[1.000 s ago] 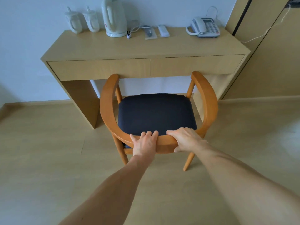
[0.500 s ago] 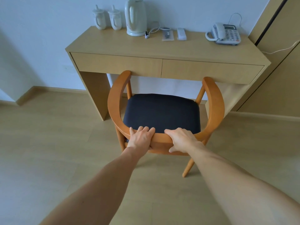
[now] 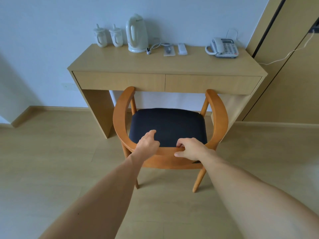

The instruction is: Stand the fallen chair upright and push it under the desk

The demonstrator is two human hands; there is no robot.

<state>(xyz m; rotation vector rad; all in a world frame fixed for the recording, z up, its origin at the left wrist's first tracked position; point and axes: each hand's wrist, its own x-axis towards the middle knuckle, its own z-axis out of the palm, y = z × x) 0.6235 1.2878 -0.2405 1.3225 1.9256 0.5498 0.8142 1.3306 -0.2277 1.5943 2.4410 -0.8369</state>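
The wooden chair (image 3: 217, 118) with a black seat cushion (image 3: 168, 125) stands upright on its legs, facing the desk (image 3: 155, 64). Its two armrest tips reach the lower edge of the desk's drawer fronts, and most of the seat is outside the desk opening. My left hand (image 3: 148, 142) lies across the top of the curved backrest, its loosely curled fingers hanging over the seat and not wrapped round the rail. My right hand (image 3: 189, 148) holds the backrest rail, fingertips hooked over its top edge and thumb on the near face.
On the desk stand two lidded mugs (image 3: 101, 37), a white kettle (image 3: 136, 34), a remote (image 3: 182, 49) and a telephone (image 3: 222, 47). A wooden wardrobe panel (image 3: 290, 83) rises right of the desk, with a cable across it. Light wood floor surrounds the chair.
My left hand has let go of the backrest and lifted forward over the seat. My right hand's grip has loosened. The chair stands slightly closer to the desk and the view has pulled back.
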